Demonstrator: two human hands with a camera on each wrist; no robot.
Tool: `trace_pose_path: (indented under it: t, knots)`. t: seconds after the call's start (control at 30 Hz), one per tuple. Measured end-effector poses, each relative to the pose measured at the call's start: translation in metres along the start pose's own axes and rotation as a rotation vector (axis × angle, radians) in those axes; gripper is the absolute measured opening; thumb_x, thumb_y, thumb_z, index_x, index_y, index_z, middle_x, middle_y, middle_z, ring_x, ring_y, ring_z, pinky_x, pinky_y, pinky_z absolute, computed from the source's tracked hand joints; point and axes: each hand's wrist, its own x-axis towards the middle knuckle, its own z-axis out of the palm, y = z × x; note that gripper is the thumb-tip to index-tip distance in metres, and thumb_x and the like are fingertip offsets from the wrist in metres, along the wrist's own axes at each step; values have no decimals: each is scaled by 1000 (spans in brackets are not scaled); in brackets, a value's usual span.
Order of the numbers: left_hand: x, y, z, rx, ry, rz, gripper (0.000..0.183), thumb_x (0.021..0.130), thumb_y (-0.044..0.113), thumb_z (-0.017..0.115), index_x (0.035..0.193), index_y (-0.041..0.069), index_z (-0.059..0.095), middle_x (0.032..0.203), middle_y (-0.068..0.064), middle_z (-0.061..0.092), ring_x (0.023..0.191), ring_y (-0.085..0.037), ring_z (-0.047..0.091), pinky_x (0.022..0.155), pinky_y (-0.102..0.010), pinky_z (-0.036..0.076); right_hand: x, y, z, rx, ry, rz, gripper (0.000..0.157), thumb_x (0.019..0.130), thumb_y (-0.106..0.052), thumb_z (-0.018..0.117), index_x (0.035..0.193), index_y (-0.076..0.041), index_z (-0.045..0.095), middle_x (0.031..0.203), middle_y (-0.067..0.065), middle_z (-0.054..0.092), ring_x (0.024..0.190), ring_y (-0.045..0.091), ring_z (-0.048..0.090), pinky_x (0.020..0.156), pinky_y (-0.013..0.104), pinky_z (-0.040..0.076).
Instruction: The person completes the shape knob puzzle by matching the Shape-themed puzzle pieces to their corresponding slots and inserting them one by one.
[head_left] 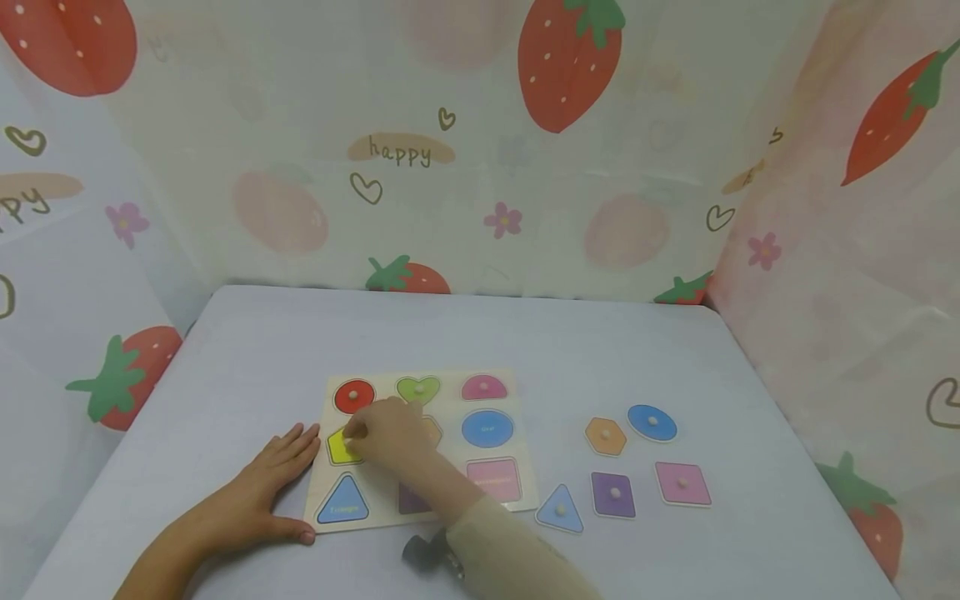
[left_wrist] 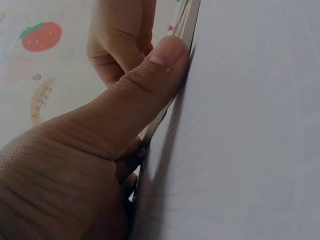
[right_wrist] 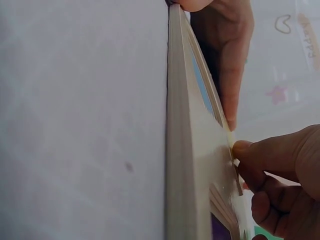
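A wooden shape puzzle board point(head_left: 525, 467) lies flat on the white table. Over its left middle recess, my right hand point(head_left: 397, 433) pinches a yellow pentagon piece point(head_left: 342, 451) between thumb and fingertips. The right wrist view has the fingertips right at the board's surface, with the piece's edge point(right_wrist: 239, 186) showing under them. My left hand point(head_left: 262, 487) rests along the board's left side with fingers extended; its thumb point(left_wrist: 167, 52) lies against the near left corner. In the top row sit a red circle point(head_left: 354, 397), a green heart point(head_left: 417, 389) and a pink semicircle point(head_left: 484, 387).
Right of the board lie several loose knobbed pieces: an orange hexagon point(head_left: 605, 437), a blue oval point(head_left: 652, 423), a blue triangle point(head_left: 559, 509), a purple square point(head_left: 613, 495) and a pink rectangle point(head_left: 682, 484). Strawberry-printed curtains point(head_left: 480, 167) stand behind the table and at both sides.
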Motion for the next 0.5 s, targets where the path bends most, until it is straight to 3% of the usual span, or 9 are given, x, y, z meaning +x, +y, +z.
trace_pose_path:
  t: [0.3, 0.5]
  knots:
    - [-1, -2, 2, -2, -14, -21, 126, 63, 73, 82, 161, 10, 33, 171, -4, 22, 159, -34, 7, 108, -1, -16, 0, -2, 2, -29, 6, 2, 16, 93, -40, 75, 108, -38, 79, 97, -24, 74, 108, 5, 63, 116, 51, 38]
    - [-1, -1, 2, -4, 1, 13, 125, 65, 73, 81, 160, 8, 33, 171, -5, 22, 159, -35, 9, 109, 0, -14, 0, 3, 3, -13, 9, 13, 18, 92, -42, 75, 110, -41, 78, 102, -24, 72, 107, 6, 61, 107, 48, 44]
